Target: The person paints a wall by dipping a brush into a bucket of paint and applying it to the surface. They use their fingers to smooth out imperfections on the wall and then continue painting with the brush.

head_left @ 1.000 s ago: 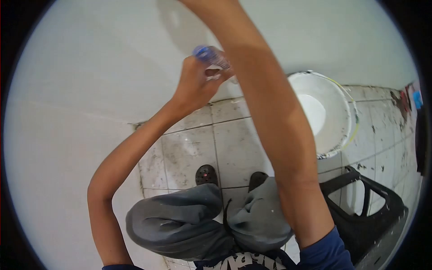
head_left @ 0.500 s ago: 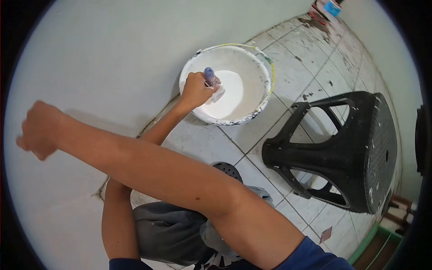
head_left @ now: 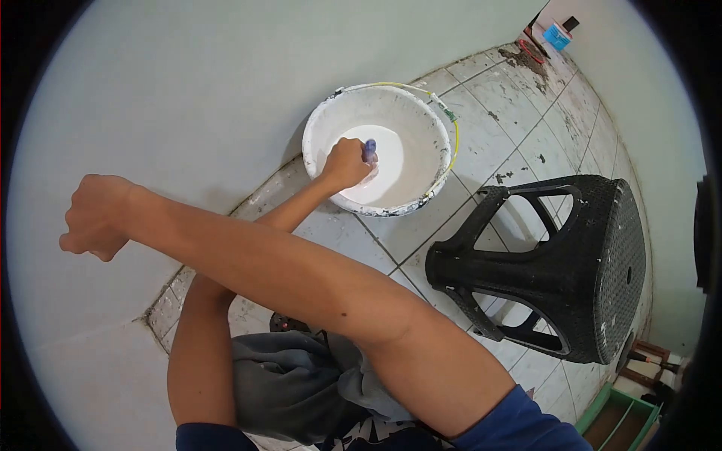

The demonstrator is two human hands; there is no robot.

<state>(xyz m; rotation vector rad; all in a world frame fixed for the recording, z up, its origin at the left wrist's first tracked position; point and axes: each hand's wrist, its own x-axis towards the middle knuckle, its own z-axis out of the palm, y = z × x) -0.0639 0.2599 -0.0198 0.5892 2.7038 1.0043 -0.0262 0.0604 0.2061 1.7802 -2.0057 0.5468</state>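
My left hand reaches under my crossed right forearm into a white bucket. It is closed round the blue-purple handle of a paintbrush, whose lower end points down at the white paint. Paint smears mark the bucket's rim, and its yellow carrying handle leans to the far right side. Out to the left, in front of the pale wall, my right hand is curled into a fist, back of the hand upward, with nothing showing in it.
A black plastic stool lies on its side to the right of the bucket. Beneath are paint-spotted tiles. A green tray stands at the lower right. A blue container is by the far corner, near scattered dirt.
My left hand has lowered the brush deeper into the bucket, toward the paint. My right fist has shifted right in view. The view itself has moved slightly.
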